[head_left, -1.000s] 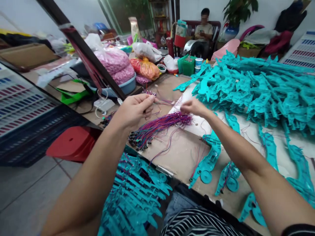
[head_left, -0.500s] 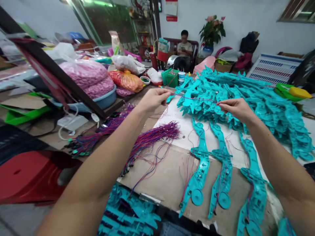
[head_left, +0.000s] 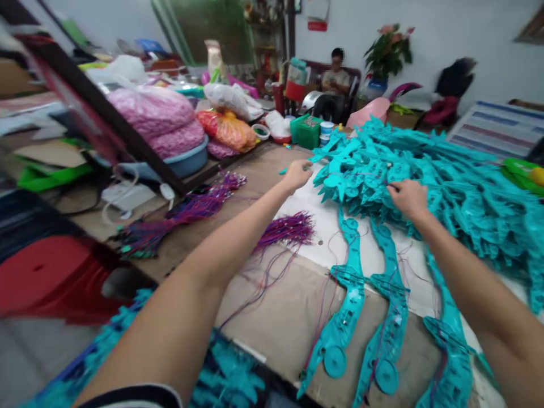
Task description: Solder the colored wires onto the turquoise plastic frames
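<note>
My left hand (head_left: 300,174) is closed in a pinch near the left end of a large pile of turquoise plastic parts (head_left: 382,164). Over the front of that pile, my right hand (head_left: 408,197) is pinched too. A thin reddish-blue wire runs between the fingertips; against the pile it is faint and blurred. Below the hands, a long turquoise part (head_left: 351,283) with wires along it lies on the table, a second such part (head_left: 389,306) beside it and a third (head_left: 446,340) partly behind my right forearm. A bundle of red and blue wires (head_left: 291,229) lies beneath my left forearm.
Another wire bundle (head_left: 187,209) lies farther left. A dark slanted post (head_left: 114,124) stands beside bags of pink pieces (head_left: 157,119) in a blue basin (head_left: 191,161). More turquoise parts (head_left: 229,368) sit below the table's near edge. A red stool (head_left: 55,277) is at left; a person sits at the back.
My left hand has moved right and slightly away, and my right hand slightly right and down, both still pinched. The view has swung a little left, shifting the scene rightward.
</note>
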A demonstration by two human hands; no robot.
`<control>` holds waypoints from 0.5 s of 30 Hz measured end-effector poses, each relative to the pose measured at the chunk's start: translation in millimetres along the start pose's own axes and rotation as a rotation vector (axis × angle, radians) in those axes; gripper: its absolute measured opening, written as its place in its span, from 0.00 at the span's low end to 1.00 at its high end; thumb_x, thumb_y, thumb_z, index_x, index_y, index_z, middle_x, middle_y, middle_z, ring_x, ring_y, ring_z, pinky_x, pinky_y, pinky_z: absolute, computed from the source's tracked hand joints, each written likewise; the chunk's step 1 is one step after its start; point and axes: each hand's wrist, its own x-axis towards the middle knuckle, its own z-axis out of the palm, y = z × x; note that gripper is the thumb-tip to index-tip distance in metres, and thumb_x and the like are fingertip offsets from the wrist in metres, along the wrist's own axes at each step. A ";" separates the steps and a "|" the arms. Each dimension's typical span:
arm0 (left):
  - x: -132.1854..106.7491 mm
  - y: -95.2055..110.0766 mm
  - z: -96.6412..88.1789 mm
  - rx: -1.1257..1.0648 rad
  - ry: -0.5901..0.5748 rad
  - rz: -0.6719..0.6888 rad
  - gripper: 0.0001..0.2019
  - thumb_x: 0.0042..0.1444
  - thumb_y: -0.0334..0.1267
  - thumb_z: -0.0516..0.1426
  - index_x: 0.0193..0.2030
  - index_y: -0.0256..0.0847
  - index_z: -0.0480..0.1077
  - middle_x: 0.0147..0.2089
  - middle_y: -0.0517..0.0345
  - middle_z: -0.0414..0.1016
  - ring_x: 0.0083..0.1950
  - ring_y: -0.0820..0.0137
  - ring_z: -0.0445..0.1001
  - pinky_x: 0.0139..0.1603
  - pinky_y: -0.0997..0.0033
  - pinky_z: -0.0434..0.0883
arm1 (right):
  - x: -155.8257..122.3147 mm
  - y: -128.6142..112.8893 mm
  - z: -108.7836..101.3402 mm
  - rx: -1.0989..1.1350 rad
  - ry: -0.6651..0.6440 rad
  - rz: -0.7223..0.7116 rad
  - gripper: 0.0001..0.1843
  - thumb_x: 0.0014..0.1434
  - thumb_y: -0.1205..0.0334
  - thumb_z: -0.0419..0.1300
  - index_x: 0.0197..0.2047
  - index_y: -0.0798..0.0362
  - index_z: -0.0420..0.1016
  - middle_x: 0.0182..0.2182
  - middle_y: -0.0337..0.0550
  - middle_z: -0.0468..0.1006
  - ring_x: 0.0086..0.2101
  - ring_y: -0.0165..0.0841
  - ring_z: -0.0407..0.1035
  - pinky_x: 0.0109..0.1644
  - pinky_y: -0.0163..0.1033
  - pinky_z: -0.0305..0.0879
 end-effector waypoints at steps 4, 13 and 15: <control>-77.1 -21.3 -70.4 0.131 0.034 -0.025 0.12 0.55 0.33 0.55 0.42 0.34 0.78 0.42 0.51 0.82 0.43 0.66 0.77 0.50 0.66 0.72 | -3.7 7.6 -9.5 -0.031 0.058 0.028 0.29 0.65 0.51 0.51 0.58 0.64 0.75 0.53 0.72 0.74 0.53 0.58 0.64 0.47 0.55 0.55; -328.1 -49.2 -113.8 0.519 -0.229 -0.091 0.11 0.57 0.42 0.59 0.43 0.38 0.74 0.41 0.49 0.76 0.45 0.60 0.74 0.47 0.61 0.73 | -73.2 -41.4 17.1 0.220 0.232 -0.628 0.17 0.64 0.55 0.53 0.42 0.54 0.81 0.39 0.56 0.80 0.43 0.46 0.68 0.46 0.48 0.59; -348.1 -57.6 -104.2 0.612 -0.152 -0.100 0.12 0.60 0.40 0.56 0.47 0.37 0.72 0.44 0.46 0.75 0.47 0.58 0.72 0.49 0.58 0.72 | -111.7 -82.8 26.8 0.343 0.045 -0.868 0.15 0.64 0.62 0.53 0.43 0.54 0.81 0.41 0.55 0.80 0.42 0.43 0.68 0.46 0.47 0.60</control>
